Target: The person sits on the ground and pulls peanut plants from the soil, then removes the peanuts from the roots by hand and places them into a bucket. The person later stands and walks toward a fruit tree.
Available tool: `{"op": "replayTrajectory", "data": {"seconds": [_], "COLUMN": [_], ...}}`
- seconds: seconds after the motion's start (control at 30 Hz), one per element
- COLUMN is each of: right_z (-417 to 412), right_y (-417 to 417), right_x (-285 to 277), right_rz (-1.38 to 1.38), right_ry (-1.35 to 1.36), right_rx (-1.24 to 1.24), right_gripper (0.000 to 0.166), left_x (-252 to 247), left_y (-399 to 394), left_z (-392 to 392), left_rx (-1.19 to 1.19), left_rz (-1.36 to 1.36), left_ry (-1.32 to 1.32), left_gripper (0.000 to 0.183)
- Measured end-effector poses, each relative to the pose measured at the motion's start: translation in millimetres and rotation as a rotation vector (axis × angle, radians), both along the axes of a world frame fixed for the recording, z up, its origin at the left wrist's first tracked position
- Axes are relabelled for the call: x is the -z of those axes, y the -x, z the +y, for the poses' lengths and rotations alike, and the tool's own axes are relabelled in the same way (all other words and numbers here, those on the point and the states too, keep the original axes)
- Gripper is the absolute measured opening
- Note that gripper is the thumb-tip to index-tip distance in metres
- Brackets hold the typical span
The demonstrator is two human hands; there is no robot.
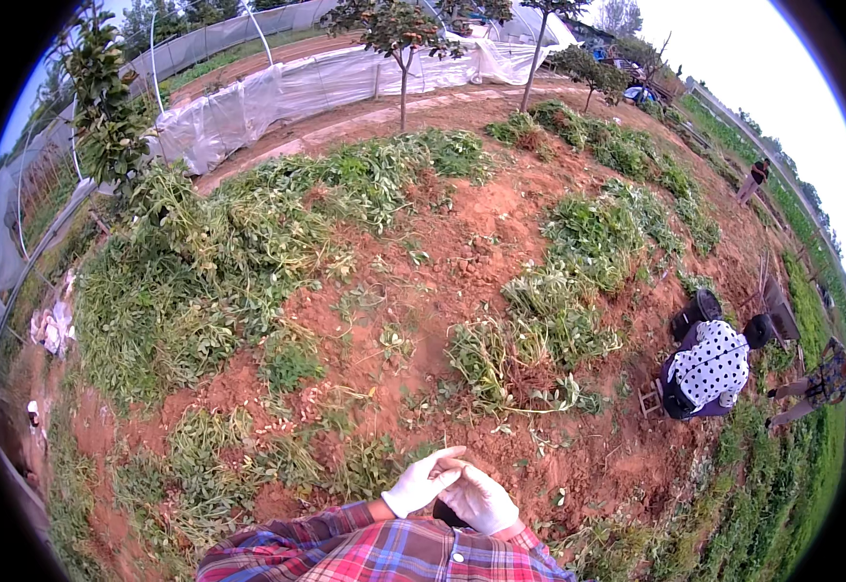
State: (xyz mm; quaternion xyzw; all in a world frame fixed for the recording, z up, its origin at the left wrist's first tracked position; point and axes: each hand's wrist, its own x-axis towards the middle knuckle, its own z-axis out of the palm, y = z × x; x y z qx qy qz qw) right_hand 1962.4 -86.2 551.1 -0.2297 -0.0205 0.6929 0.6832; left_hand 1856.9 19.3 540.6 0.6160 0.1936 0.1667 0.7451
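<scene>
My left hand (420, 483) and my right hand (479, 500), both in white work gloves, meet in front of my chest. Their fingers overlap and touch at the tips. Whether anything small is pinched between them cannot be made out. Below them shows the plaid shirt (401, 551) I wear. Just beyond my hands lies reddish bare soil (423, 371) with loose leaves. Uprooted leafy plants, which look like peanut plants (510, 364), lie in a heap ahead, some with roots showing. Pale pods (266, 429) are scattered on the ground to the left.
A person in a spotted top (710, 364) sits on a wooden stool (650, 400) at right, beside a black bucket (704, 305). Two people stand farther right. Plant heaps (197, 291) cover the left. Trees (403, 80) and plastic sheeting (335, 84) stand behind.
</scene>
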Motion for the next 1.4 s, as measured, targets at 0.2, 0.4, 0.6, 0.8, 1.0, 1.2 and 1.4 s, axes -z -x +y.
{"op": "replayTrajectory", "data": {"seconds": [0.2, 0.4, 0.6, 0.8, 1.0, 1.2, 1.4], "right_z": [64, 112, 186, 282, 426, 541, 651], "right_y": [-83, -179, -242, -296, -335, -357, -413], "right_x": [24, -5, -11, 7, 64, 54, 13], "right_rz": [0.135, 0.169, 0.179, 0.156, 0.029, 0.166, 0.178], "right_ry": [-0.065, -0.06, -0.231, -0.209, -0.139, -0.022, 0.121], "right_rx": [-0.09, -0.15, -0.224, -0.225, -0.039, 0.231, 0.083], "right_gripper": [0.037, 0.052, 0.064, 0.067, 0.029, 0.027, 0.023], "left_x": [-6, -12, -26, -6, 1, -2, 1], "left_y": [-80, -173, -232, -283, -356, -402, -451], "left_z": [44, 88, 164, 278, 425, 543, 642], "left_rx": [-0.192, -0.334, -0.46, -0.295, 0.126, 0.149, -0.107], "left_rz": [-0.033, 0.078, 0.191, 0.115, -0.101, 0.021, 0.004], "left_ry": [0.073, 0.136, 0.129, 0.137, 0.102, 0.266, 0.556], "left_gripper": [0.039, 0.038, 0.038, 0.036, 0.046, 0.026, 0.028]}}
